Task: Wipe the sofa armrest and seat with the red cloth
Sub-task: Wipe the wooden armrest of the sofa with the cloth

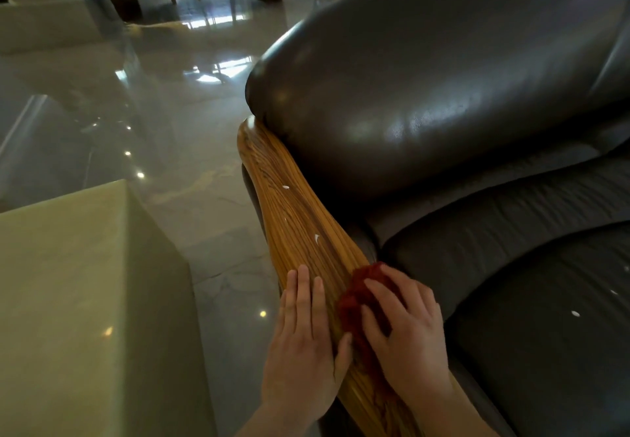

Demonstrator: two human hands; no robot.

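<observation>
A dark leather sofa fills the right side, with its seat cushion (545,300) beside a striped wooden armrest (289,204) that runs from the centre down toward me. The red cloth (354,303) lies bunched on the near part of the armrest. My right hand (405,327) presses on top of the cloth with fingers curled over it. My left hand (303,334) lies flat on the armrest's outer side, fingers together, thumb touching the cloth's edge. Small white spots sit on the armrest (285,187) farther up and on the seat (575,313).
The sofa's rounded backrest (426,78) rises behind the armrest. A pale stone block table (85,300) stands to the left, with a strip of glossy tiled floor (191,129) between it and the sofa. Wooden furniture stands far back.
</observation>
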